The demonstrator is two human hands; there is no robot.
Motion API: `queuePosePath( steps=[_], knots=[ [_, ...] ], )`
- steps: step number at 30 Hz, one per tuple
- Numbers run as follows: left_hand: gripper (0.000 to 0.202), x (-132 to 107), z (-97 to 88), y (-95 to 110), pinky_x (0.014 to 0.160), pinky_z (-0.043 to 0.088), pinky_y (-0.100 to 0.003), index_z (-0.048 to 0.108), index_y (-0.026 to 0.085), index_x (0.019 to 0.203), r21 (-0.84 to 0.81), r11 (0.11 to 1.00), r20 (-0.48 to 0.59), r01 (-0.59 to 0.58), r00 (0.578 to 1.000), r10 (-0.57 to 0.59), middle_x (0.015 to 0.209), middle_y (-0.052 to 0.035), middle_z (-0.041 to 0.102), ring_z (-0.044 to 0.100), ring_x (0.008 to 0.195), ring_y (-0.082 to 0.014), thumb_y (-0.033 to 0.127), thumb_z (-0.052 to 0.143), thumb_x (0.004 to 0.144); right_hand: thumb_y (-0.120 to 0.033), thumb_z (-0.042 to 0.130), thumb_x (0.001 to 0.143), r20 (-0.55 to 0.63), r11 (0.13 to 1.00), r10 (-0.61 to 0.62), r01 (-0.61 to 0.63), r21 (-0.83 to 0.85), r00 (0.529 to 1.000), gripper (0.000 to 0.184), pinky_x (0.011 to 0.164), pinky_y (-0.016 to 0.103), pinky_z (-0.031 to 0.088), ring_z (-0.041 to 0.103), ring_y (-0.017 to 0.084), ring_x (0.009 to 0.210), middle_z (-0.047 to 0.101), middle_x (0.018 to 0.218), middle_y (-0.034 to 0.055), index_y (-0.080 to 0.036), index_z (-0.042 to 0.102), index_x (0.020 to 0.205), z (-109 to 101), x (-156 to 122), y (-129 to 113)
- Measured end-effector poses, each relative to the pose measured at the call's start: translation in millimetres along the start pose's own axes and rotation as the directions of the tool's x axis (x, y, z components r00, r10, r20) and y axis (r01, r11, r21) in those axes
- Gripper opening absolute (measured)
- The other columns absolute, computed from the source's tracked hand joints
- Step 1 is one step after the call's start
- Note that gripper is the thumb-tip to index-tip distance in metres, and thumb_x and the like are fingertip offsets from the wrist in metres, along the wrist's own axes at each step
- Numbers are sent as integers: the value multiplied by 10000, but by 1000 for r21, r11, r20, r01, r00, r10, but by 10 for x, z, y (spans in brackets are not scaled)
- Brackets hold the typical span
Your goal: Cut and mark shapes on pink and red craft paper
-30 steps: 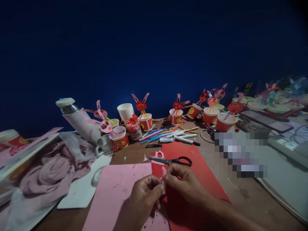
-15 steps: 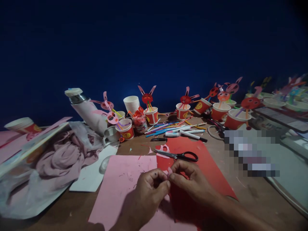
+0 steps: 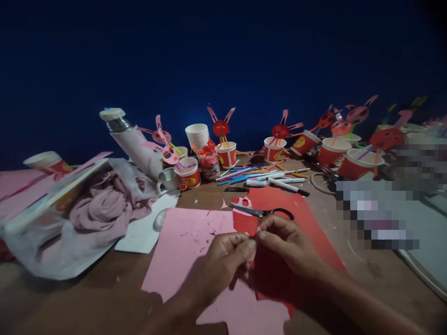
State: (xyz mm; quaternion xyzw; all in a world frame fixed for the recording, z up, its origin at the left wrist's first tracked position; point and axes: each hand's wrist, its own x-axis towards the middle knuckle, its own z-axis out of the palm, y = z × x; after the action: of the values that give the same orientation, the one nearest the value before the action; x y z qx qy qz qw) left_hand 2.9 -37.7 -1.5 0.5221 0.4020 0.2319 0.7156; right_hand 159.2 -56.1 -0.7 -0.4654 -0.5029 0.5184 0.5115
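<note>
My left hand [image 3: 225, 258] is closed in a pinch, thumb against bent fingers, over the seam between a pink paper sheet [image 3: 185, 246] and a red sheet [image 3: 303, 218]. My right hand [image 3: 288, 242] pinches with thumb and forefinger, its tips almost meeting the left ones. Between the fingertips is a small piece of pink paper [image 3: 258, 229], mostly hidden by the fingers. Black-handled scissors [image 3: 254, 212] lie just beyond my right hand on the red sheet, blades pointing left. Under the blades is a cut pink scrap [image 3: 240, 209].
Markers and coloured sticks [image 3: 258, 175] lie behind the sheets. Red paper cups [image 3: 226, 155] with rabbit-faced figures line the back. A flask [image 3: 136, 149], a metal mug [image 3: 168, 180] and a plastic bag with cloth [image 3: 104, 209] are left. A cable [image 3: 415, 263] runs at right.
The view has shifted, so things sit further right and higher in the picture. My hands stay close together, pinched; less of the pink paper piece shows between them.
</note>
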Motion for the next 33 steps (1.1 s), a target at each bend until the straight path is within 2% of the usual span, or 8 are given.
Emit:
queuePosePath(
  steps=[4, 9, 11, 14, 19, 25, 29, 33],
  knots=[
    [317, 17, 2, 10, 384, 342, -168, 542, 120, 638, -269, 960, 133, 79, 990, -44, 532, -4, 528, 431, 401, -57, 423, 559, 731, -334, 634, 730, 145, 975, 59, -88, 205, 988, 178, 515, 253, 433, 544, 110, 498, 559, 582, -26, -180, 552, 700, -11, -10, -3],
    [223, -3, -12, 95, 379, 307, -150, 558, 112, 664, -372, 919, 213, 134, 976, -56, 515, 19, 516, 393, 383, -28, 300, 675, 643, -323, 694, 672, 73, 990, 19, -29, 139, 997, 175, 550, 240, 424, 523, 102, 548, 572, 611, -16, -177, 600, 648, 0, -1, 1],
    [220, -8, -14, 114, 375, 299, -149, 532, 127, 644, -390, 910, 179, 144, 981, -78, 502, 33, 508, 380, 373, -23, 263, 700, 607, -349, 698, 658, 60, 990, 37, -45, 137, 998, 194, 558, 248, 423, 521, 109, 563, 579, 627, -9, -177, 608, 655, 0, 15, 9],
    [237, 6, -22, 98, 364, 283, -149, 521, 142, 651, -374, 924, 23, 80, 997, -77, 488, 50, 495, 386, 368, -27, 277, 708, 597, -390, 681, 667, 34, 986, 83, -87, 141, 996, 231, 565, 241, 415, 509, 100, 565, 567, 632, -19, -175, 614, 716, -3, 39, 22],
    [213, 46, -59, 20, 346, 276, -165, 539, 151, 666, -149, 985, -211, -86, 976, 53, 437, 55, 463, 403, 363, -57, 346, 607, 717, -389, 645, 708, 74, 985, 122, -130, 116, 990, 261, 553, 232, 403, 498, 86, 530, 548, 570, -29, -150, 568, 636, 25, 30, 28],
    [250, 36, -52, -22, 337, 263, -159, 525, 155, 670, -32, 996, -226, -78, 972, 69, 471, 38, 509, 422, 377, -65, 387, 554, 759, -366, 610, 746, 189, 984, 124, -144, 101, 974, 233, 612, 318, 443, 588, 152, 614, 637, 652, 37, -144, 550, 707, 82, -7, 79],
    [305, 23, -40, -26, 330, 282, -160, 511, 150, 668, 36, 997, -205, -68, 976, 74, 492, 28, 525, 403, 367, -61, 433, 513, 783, -346, 612, 744, 138, 995, 94, -97, 13, 986, 219, 597, 295, 425, 564, 139, 603, 619, 636, 24, -138, 572, 688, 76, 12, 89],
    [309, 24, -28, -26, 313, 274, -153, 518, 148, 683, 14, 998, -199, -68, 978, 69, 497, 31, 519, 395, 358, -59, 443, 517, 776, -329, 613, 741, 118, 994, 103, -106, 17, 988, 212, 572, 268, 399, 528, 116, 562, 586, 591, -1, -143, 570, 648, 55, 33, 88]
  ],
)
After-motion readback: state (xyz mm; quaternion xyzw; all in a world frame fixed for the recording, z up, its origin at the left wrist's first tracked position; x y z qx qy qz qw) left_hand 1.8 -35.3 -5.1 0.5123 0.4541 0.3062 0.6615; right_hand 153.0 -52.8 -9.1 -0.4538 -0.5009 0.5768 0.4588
